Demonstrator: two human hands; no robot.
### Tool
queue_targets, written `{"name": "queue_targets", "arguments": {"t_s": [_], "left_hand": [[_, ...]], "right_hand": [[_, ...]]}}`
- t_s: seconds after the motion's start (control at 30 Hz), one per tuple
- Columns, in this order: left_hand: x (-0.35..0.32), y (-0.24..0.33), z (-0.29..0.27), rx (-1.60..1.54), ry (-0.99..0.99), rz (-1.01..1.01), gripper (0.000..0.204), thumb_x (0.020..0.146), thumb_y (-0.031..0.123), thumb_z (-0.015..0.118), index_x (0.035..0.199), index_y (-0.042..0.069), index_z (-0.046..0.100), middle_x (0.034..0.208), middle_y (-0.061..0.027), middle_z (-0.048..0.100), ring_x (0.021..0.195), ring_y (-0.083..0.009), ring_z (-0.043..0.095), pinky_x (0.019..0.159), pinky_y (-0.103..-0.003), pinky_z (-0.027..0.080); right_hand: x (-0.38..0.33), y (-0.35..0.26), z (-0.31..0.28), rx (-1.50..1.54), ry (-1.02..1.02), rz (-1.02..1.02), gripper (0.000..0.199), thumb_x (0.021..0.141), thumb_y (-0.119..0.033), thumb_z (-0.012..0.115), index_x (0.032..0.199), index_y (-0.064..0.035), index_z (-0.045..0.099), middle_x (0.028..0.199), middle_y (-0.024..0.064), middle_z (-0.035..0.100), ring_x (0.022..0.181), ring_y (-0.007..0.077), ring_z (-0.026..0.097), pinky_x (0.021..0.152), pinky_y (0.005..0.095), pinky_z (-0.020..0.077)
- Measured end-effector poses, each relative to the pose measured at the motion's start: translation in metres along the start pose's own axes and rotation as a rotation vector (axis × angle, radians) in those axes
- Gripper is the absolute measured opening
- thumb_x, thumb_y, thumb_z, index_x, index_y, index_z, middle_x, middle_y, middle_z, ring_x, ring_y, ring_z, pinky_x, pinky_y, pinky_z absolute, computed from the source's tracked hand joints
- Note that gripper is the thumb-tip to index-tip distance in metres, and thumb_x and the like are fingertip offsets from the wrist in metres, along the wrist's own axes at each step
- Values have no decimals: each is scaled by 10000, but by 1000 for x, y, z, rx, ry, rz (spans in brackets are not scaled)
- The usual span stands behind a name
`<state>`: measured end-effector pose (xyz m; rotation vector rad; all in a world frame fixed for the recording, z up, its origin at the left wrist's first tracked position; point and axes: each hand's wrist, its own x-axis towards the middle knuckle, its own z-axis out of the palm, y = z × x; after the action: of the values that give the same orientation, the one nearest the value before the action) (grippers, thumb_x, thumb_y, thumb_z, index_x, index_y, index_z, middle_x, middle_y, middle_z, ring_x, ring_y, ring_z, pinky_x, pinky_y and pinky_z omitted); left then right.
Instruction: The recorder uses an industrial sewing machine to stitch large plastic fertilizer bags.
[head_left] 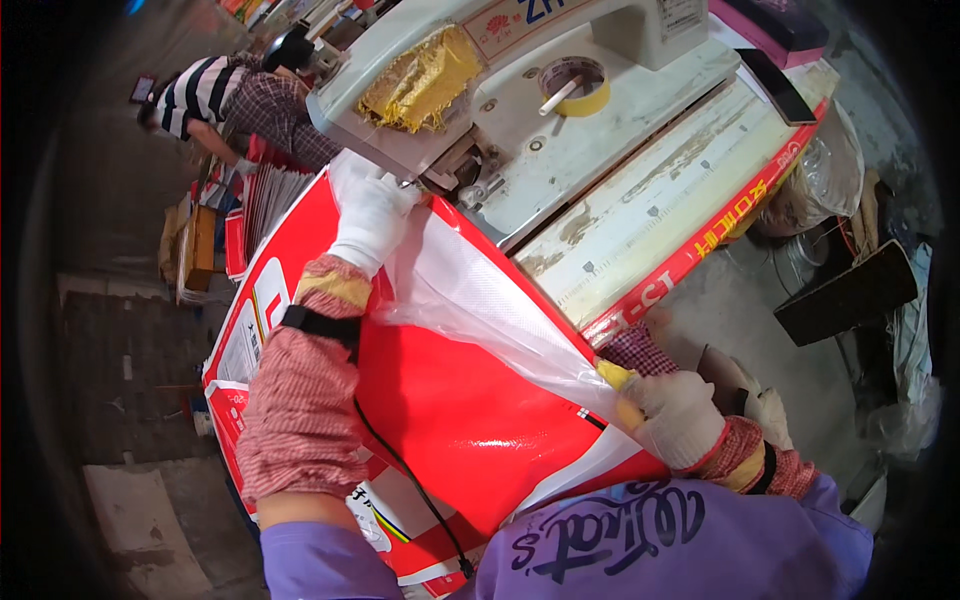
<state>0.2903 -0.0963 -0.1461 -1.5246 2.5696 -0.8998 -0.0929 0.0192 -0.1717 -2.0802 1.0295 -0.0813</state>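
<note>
Cream-gloved right hand pinches red-and-white plastic sack, likely for tension — white-gloved left hand at grey sewing machine, grip unclear.

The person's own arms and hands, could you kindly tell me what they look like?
Left hand and right hand wear white gloves, the right's fingertips yellowish. Next come reddish patterned sleeve covers with yellowish bands, black straps, then purple sleeves.
</note>
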Motion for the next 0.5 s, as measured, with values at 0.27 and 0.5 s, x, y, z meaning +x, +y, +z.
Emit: {"name": "queue_targets", "arguments": {"t_s": [0.27, 0.5], "left_hand": [[0, 13, -28, -179, -705, -254, 250, 857, 255, 444, 1034, 168, 597, 838, -119, 630, 785, -304, 612, 687, -395, 477], [11, -89, 32, 77, -323, -357, 196, 759, 234, 524, 776, 72, 633, 757, -145, 633, 728, -330, 620, 612, -407, 496]], "right_hand": [[-3, 8, 5, -125, -88, -104, 165, 761, -247, 562, 658, -119, 575, 654, 85, 592, 578, 258, 582, 515, 353, 481], [101, -9, 24, 86, 352, -579, 184, 859, -234, 559, 888, -57, 599, 721, 24, 566, 664, 156, 569, 563, 331, 483]]}}
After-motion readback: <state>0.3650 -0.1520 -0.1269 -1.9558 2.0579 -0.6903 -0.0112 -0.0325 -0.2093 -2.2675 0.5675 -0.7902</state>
